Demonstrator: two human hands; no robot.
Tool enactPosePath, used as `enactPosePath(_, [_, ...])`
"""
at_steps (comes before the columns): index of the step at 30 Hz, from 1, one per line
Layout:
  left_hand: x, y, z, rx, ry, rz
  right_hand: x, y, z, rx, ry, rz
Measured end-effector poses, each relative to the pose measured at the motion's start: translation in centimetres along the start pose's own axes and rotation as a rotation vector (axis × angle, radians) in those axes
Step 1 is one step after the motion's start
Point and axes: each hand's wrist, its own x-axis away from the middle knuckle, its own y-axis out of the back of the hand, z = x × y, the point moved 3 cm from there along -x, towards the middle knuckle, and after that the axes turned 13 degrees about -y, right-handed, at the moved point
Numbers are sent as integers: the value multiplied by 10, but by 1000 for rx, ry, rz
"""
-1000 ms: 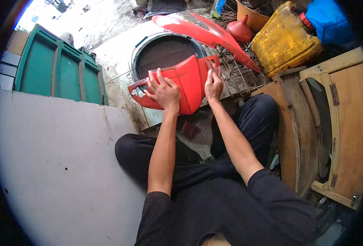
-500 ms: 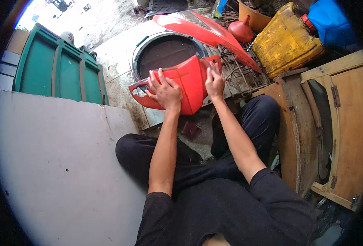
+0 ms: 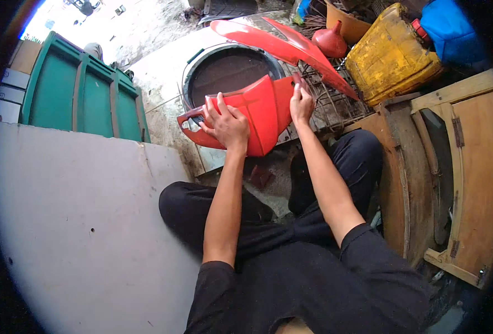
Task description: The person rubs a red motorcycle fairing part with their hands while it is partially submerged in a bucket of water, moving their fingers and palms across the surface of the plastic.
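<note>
A curved red plastic panel (image 3: 257,119), maybe a vehicle body part, is tilted over the near rim of a black bucket (image 3: 189,89). My left hand (image 3: 228,127) lies across its left half, fingers spread on the surface, keeping hold of it. At the panel's right end, my right hand (image 3: 302,104) has its fingers bent in against the narrow dark-red tab. Whether a small thing sits under those fingers is hidden. Brownish liquid shows inside the bucket. Beyond it rests a longer, forked red panel (image 3: 263,42).
Right of the bucket stand a wire rack (image 3: 331,100), a red funnel (image 3: 331,40), a stained yellow jerrycan (image 3: 391,55) and a blue container (image 3: 455,36). Wooden framing (image 3: 474,167) borders my right side. A pale board (image 3: 85,222) and green panel (image 3: 57,89) are at left.
My right hand has shifted right and slightly down, to the panel's outer end, its fingers more bent. My left hand stays in place on the panel.
</note>
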Motion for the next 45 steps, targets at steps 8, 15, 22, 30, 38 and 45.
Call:
enactPosePath(8, [2,-2,1,-6,-4,7,19,-19,6,337,343,-48])
enactPosePath(15, [0,-1,0,5,6,16,6,-6,-10,232,188,30])
enactPosePath(22, [1,0,8,32,38,35,14,-16,18,405,173,26])
enactPosePath(30, [3,1,3,-2,12,26,27,-19,-4,251,335,-16])
enactPosePath(38, [1,2,2,13,12,5,-4,-8,-5,181,8,67])
enactPosePath(45, [4,1,7,-15,12,2,22,-14,5,201,161,73])
